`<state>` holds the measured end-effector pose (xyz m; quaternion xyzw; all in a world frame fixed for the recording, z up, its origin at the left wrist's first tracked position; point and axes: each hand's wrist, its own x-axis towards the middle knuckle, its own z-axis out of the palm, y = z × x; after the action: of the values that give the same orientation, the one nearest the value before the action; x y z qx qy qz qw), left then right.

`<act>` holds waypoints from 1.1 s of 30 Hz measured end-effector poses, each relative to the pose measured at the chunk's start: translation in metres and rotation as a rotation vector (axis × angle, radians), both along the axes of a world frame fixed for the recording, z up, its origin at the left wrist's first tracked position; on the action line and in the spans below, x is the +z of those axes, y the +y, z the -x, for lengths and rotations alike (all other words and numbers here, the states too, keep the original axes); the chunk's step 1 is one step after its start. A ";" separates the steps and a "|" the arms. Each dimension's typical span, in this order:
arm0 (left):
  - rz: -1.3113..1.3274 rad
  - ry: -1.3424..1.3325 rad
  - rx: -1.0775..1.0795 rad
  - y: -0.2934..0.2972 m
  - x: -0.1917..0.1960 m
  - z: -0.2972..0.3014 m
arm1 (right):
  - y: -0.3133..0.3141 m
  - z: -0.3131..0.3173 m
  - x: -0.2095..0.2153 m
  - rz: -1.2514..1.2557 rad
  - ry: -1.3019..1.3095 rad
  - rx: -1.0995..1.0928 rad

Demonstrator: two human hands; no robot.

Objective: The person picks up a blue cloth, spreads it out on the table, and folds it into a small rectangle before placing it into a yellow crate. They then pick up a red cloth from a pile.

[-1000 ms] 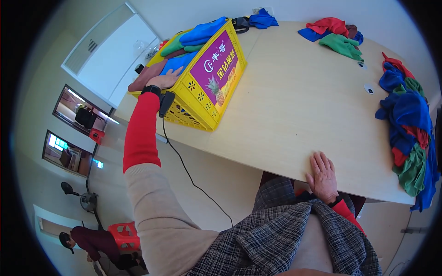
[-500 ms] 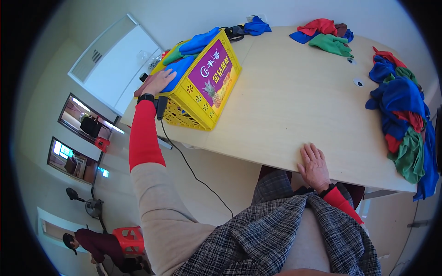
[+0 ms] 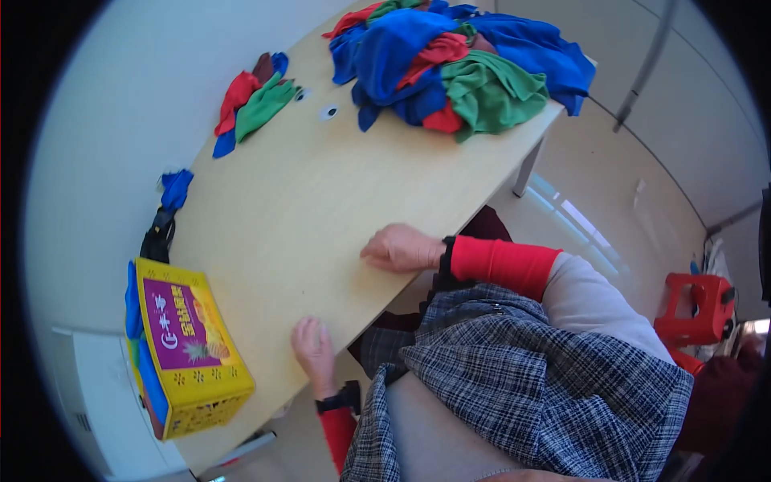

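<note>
My left hand (image 3: 313,350) is over the near table edge, to the right of the yellow crate, its fingers slightly bent and apart. Nothing shows in it. Farther right, my right hand (image 3: 401,248) is at the tabletop (image 3: 265,217), fingers loosely bent downward and pointing left. I see nothing in its grasp. The yellow plastic crate (image 3: 229,384) stands at the table's left end with a purple picture label on its side. Blue cloths (image 3: 152,377) show along its open top. A large heap of blue, red and green cloths (image 3: 409,60) lies at the far end.
A smaller pile of red, green and blue cloths (image 3: 265,106) lies by the wall. Two round black-and-white pieces (image 3: 329,112) sit between the piles. A black item (image 3: 159,237) and a blue cloth (image 3: 176,189) lie behind the crate. Red stools (image 3: 695,309) stand at right.
My view has turned to the right. My left hand has come off the cloths in the crate and back to the near table edge. My right hand has moved farther onto the table.
</note>
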<state>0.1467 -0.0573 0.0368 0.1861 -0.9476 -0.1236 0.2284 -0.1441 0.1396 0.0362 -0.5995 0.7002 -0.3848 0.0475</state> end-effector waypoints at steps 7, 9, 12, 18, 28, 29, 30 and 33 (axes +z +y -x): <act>0.038 0.139 0.062 0.058 -0.038 0.047 | 0.072 0.202 0.051 0.467 -0.487 -0.554; 0.063 0.134 0.068 0.059 -0.039 0.048 | 0.081 0.250 0.071 0.618 -0.856 -0.571; 0.118 0.123 0.062 0.060 -0.037 0.052 | 0.085 0.300 0.102 0.585 -1.131 -0.536; 0.148 0.098 0.115 0.061 -0.038 0.053 | 0.044 0.353 0.106 0.548 -1.405 -0.589; 0.132 0.079 0.096 0.065 -0.030 0.060 | 0.020 0.365 0.206 0.337 0.638 -0.617; 0.138 0.080 0.114 0.065 -0.031 0.055 | -0.002 0.335 0.224 0.419 0.455 -0.448; 0.144 0.079 0.134 0.066 -0.031 0.050 | -0.026 0.298 0.235 0.494 0.268 -0.278; 0.138 0.089 0.136 0.069 -0.030 0.048 | -0.077 0.201 0.243 0.465 0.198 -0.213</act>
<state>0.0984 0.0116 0.0070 0.2282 -0.9280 -0.0506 0.2903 -0.3448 0.0628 0.2788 -0.5520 0.6534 -0.4776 -0.2008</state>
